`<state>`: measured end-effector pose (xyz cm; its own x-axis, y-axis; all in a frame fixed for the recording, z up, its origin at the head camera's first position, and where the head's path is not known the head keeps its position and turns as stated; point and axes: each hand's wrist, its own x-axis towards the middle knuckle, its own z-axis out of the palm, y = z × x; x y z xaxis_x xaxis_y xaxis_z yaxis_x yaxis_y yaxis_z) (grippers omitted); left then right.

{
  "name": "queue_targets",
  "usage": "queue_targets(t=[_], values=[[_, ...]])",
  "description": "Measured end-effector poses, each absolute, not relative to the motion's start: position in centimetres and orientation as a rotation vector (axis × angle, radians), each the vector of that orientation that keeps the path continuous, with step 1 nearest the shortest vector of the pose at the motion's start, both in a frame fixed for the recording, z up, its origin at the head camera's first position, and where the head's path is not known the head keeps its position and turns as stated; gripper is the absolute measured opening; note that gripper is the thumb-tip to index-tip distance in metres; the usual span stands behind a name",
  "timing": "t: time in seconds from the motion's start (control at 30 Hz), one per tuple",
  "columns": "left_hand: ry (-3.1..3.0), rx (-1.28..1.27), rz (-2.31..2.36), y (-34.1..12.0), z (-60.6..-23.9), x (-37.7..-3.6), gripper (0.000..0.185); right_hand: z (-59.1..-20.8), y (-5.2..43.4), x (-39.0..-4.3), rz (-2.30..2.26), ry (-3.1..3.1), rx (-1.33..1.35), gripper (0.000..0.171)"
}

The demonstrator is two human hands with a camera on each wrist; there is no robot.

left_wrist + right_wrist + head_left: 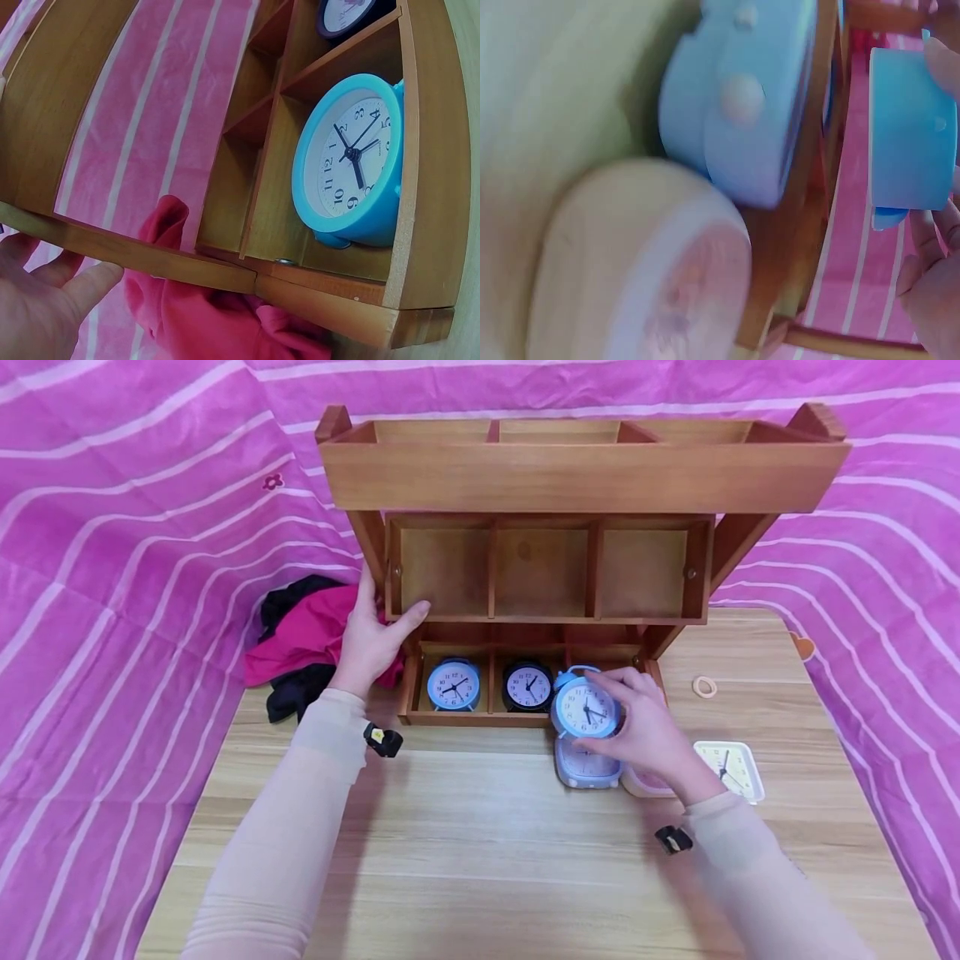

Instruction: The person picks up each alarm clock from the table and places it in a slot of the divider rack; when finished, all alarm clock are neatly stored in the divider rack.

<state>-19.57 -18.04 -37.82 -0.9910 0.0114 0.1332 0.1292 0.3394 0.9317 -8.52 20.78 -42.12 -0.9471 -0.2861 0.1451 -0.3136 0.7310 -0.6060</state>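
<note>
My right hand [648, 727] grips a round blue alarm clock [587, 708] by its sides, its face up toward the head camera. It is held at the front of the wooden shelf's [585, 477] bottom right compartment, overlapping a pale blue clock [588, 768] on the table. My left hand [371, 639] holds the shelf's left side, thumb over the middle tier's lower corner. In the bottom tier, another blue alarm clock [349, 161] stands in the left compartment and a black alarm clock [528, 687] in the middle one.
A pinkish clock [645, 270] stands beside the pale blue one, partly hidden by my right hand. Farther right lie a white square clock [731, 770] and a small beige ring [704, 686]. Pink and black cloth [315, 631] is heaped left of the shelf. Striped pink fabric [135, 610] surrounds the table.
</note>
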Motion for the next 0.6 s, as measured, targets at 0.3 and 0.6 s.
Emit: queue_targets(t=[0.3, 0.6], values=[[-2.498, -0.111, -1.725, -18.2, -37.9, -19.6, 0.101, -42.7, 23.4, -11.0, 1.004, -2.931, 0.442, 0.097], [-2.482, -0.121, -1.727, -18.1, -38.2, -19.9, 0.102, -43.8, 25.5, -13.0, 1.12, -2.966, 0.402, 0.096]])
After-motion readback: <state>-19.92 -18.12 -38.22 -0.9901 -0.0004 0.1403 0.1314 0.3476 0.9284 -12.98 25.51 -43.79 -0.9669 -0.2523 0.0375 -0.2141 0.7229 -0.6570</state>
